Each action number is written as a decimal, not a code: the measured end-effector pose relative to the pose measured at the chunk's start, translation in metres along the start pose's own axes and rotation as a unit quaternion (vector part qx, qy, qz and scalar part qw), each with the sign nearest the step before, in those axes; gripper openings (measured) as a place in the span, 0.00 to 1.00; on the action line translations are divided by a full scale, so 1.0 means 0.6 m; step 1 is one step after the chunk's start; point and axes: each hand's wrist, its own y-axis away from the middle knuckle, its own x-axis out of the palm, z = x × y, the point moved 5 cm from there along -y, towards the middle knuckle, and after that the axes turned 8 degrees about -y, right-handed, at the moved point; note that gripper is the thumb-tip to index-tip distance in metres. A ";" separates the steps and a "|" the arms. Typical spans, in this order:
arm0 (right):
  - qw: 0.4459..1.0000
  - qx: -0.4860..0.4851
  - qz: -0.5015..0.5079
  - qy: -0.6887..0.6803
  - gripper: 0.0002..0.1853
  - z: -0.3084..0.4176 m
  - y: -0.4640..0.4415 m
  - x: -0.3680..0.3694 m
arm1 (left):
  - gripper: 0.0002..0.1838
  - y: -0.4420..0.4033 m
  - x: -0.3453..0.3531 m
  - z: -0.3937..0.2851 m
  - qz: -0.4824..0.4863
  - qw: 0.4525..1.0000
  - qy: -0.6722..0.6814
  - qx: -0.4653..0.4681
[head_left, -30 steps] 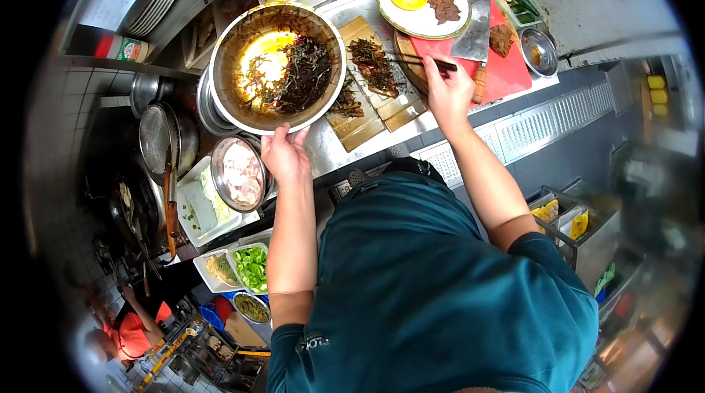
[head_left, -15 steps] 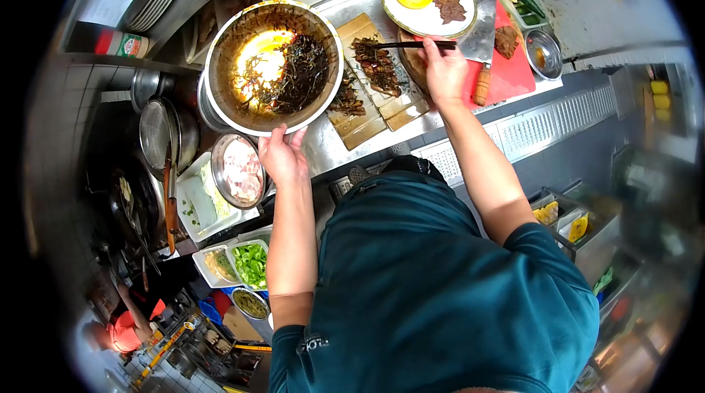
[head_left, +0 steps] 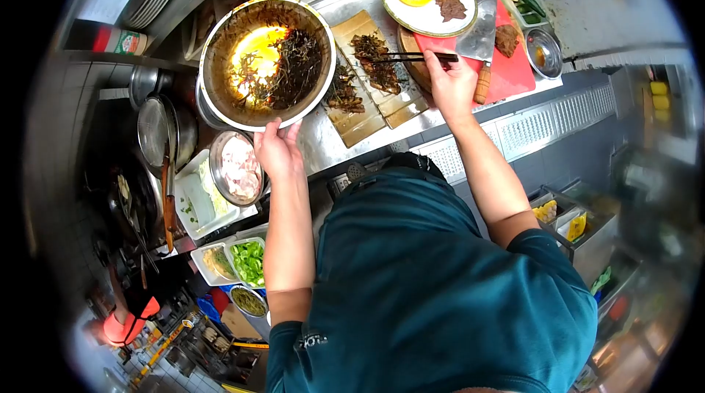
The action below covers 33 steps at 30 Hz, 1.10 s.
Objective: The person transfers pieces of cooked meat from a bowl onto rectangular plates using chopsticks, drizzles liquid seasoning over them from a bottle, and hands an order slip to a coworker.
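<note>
My left hand (head_left: 279,149) is closed on the near rim of a large metal bowl (head_left: 328,77). Dark shredded strips in brown oily liquid lie inside the bowl. My right hand (head_left: 452,86) grips a pair of dark chopsticks (head_left: 433,57), whose tips reach left over dark topped meat (head_left: 380,74). That meat rests on a brown flat leaf-like strip (head_left: 404,108). To its left, another brown strip (head_left: 358,131) carries more dark topped pieces (head_left: 344,96). Whether the chopstick tips pinch anything is too small to tell.
Behind my right hand stand a white plate (head_left: 440,24) with meat slices and a yellow dish, a cleaver (head_left: 482,79), and a red cutting board (head_left: 518,70). A bowl of pale meat (head_left: 239,167) and a tub of green pieces (head_left: 247,261) sit left. A person (head_left: 121,325) is at lower left.
The large bowl and my left hand have shifted slightly left. My right hand has lowered a little toward me, and the chopsticks now show spread apart. The person at lower left has moved.
</note>
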 end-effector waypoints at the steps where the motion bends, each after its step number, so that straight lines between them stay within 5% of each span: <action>1: 1.000 -0.010 0.004 -0.018 0.07 0.000 0.000 -0.002 | 0.19 -0.004 -0.004 0.001 -0.006 1.000 0.002 -0.005; 5: 0.998 -0.039 0.016 -0.041 0.07 0.033 0.005 -0.009 | 0.20 -0.009 -0.008 0.001 -0.020 0.999 0.024 -0.013; 8: 0.991 -0.034 0.128 -0.016 0.07 0.069 0.029 0.020 | 0.18 -0.007 -0.009 -0.002 -0.014 0.999 0.029 -0.006; 12: 0.951 -0.212 0.224 0.022 0.06 0.154 0.069 0.093 | 0.17 0.005 -0.009 -0.004 0.006 1.000 0.009 0.016; 18: 0.901 -0.380 0.200 0.061 0.07 0.205 0.072 0.158 | 0.17 0.030 -0.032 0.006 -0.003 1.000 -0.014 0.016; 22: 0.909 -0.371 0.191 0.006 0.08 0.222 0.057 0.180 | 0.15 0.040 -0.068 0.014 -0.001 1.000 -0.016 -0.004; 24: 0.931 -0.322 0.172 -0.010 0.06 0.219 0.051 0.176 | 0.13 0.041 -0.090 0.017 0.002 1.000 -0.022 -0.020; 26: 0.969 -0.080 0.187 -0.140 0.07 0.162 0.040 0.178 | 0.09 0.048 -0.106 0.006 0.007 0.999 -0.014 -0.036; 30: 0.906 0.281 0.199 -0.245 0.09 0.071 0.062 0.180 | 0.06 0.050 -0.140 -0.024 0.014 0.997 -0.039 -0.062; 33: 0.936 0.235 0.180 -0.189 0.09 0.044 0.073 0.162 | 0.05 0.052 -0.166 -0.054 0.035 0.994 -0.077 -0.067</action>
